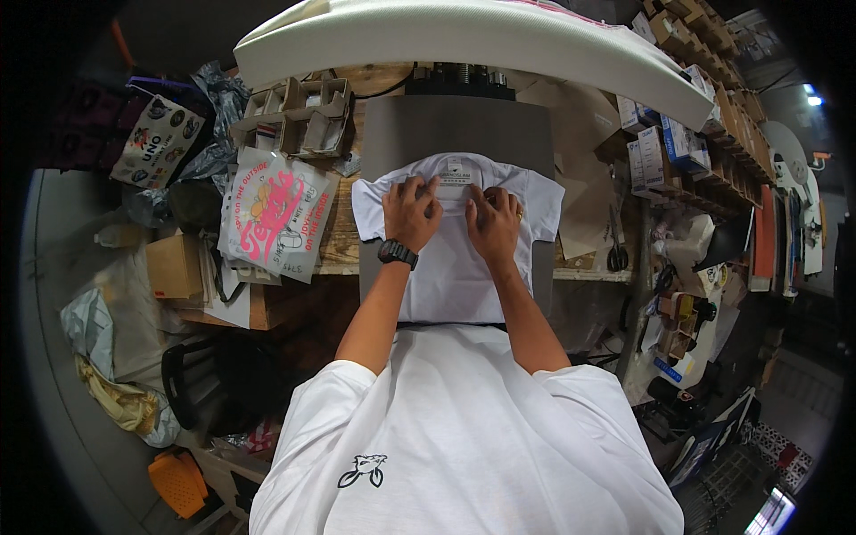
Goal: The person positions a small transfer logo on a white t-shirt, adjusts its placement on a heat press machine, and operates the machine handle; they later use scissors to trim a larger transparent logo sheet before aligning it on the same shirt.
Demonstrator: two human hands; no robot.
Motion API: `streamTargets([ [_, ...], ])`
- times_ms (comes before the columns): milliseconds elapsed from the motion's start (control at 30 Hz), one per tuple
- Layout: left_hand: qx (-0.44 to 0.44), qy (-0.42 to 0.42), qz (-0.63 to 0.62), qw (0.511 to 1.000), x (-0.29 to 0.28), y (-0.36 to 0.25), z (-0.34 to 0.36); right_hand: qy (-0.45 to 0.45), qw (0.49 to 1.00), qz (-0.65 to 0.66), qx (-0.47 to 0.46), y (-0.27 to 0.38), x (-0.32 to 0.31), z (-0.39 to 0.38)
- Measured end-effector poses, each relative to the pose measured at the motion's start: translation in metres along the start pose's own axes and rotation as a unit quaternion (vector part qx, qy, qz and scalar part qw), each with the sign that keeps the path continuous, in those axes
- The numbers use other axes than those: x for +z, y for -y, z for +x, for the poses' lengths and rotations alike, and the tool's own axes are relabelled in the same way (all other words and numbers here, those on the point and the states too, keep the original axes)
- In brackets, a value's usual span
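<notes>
A white T-shirt (446, 285) lies spread on the grey platen (440, 122), below a white upper press arm. At its neckline is a small translucent printed label (456, 175). My left hand (408, 214), wearing a black wristwatch (397, 254), has bent fingers at the label's left edge. My right hand (493, 221), with a ring on one finger, has bent fingertips at its right edge. Both hands touch the shirt beside the label; whether they pinch it or only press it is hard to see.
Printed transfer sheets (267, 227) and cardboard divider boxes (316, 116) lie at left on the wooden bench (343, 259). Black scissors (617, 254) and brown paper are at right, near stacked boxes (687, 147). A black chair (205, 383) stands lower left. The curved white press top (464, 40) overhangs everything.
</notes>
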State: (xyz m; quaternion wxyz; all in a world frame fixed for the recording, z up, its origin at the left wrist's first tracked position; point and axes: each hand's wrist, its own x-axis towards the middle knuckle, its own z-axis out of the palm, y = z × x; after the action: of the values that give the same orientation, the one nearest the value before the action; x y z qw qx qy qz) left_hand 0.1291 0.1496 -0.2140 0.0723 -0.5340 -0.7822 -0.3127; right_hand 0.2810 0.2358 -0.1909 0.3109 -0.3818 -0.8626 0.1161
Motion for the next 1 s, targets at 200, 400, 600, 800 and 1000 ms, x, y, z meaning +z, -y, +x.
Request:
streamTargets([
  [200, -0.008, 0.000, -0.012, 1.000, -0.001, 0.001, 0.003, 0.005, 1.000, 0.015, 0.023, -0.003, 0.003, 0.000],
  [400, -0.054, 0.044, -0.029, 0.997, -0.004, 0.002, 0.009, 0.011, 0.999, 0.005, 0.042, -0.007, 0.009, 0.000],
  [600, -0.078, 0.179, -0.004, 0.981, -0.012, 0.004, 0.040, 0.056, 0.996, -0.006, 0.074, -0.005, 0.007, 0.004],
  [800, -0.123, 0.297, -0.002, 0.947, -0.022, 0.001, 0.064, 0.255, 0.961, -0.016, 0.108, -0.013, -0.007, 0.052],
  [1000, -0.086, 0.306, 0.027, 0.948, -0.025, 0.015, 0.072, 0.334, 0.935, -0.012, 0.116, -0.026, -0.006, 0.076],
])
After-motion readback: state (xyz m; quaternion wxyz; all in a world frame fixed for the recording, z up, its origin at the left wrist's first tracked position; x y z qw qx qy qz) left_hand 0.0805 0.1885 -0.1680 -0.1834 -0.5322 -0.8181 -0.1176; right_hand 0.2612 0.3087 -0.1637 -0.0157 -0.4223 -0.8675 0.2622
